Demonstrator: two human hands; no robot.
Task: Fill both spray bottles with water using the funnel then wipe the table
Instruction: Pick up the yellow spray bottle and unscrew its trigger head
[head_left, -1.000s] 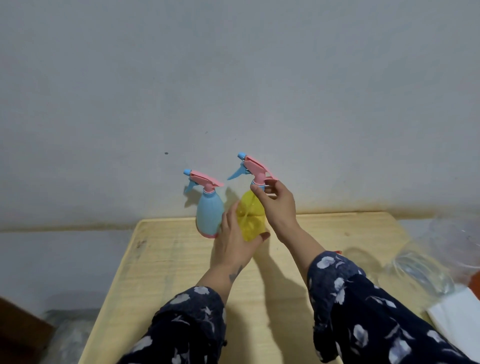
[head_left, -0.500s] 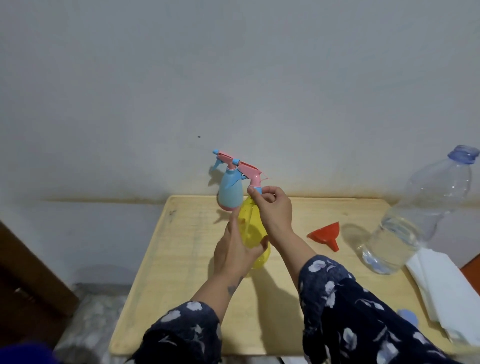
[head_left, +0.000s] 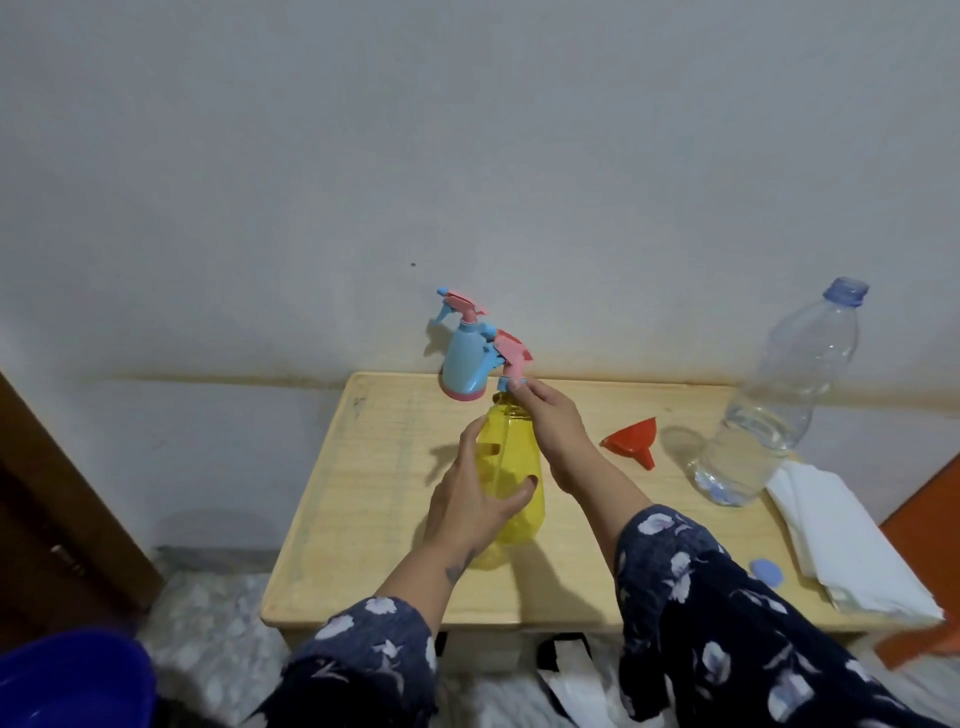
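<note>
My left hand (head_left: 470, 501) grips the body of the yellow spray bottle (head_left: 517, 467) at the middle of the wooden table (head_left: 363, 519). My right hand (head_left: 550, 421) pinches the blue collar of its pink spray head (head_left: 511, 358), which sits slightly above the bottle's neck. The blue spray bottle (head_left: 465, 364) stands at the table's back edge with its head on. A red funnel (head_left: 631, 441) lies on its side to the right. Beyond it stands a large clear water bottle (head_left: 769, 410), partly full and uncapped.
Folded white cloth (head_left: 836, 530) lies at the table's right edge, with a blue bottle cap (head_left: 766, 571) near it. A grey wall rises right behind the table. A blue basin (head_left: 67, 680) shows at bottom left, a dark wooden panel (head_left: 52, 519) at left.
The view has dropped and shifted right, bringing the funnel, water bottle and cloth into sight. My right hand has lifted the pink spray head a little off the yellow bottle's neck.
</note>
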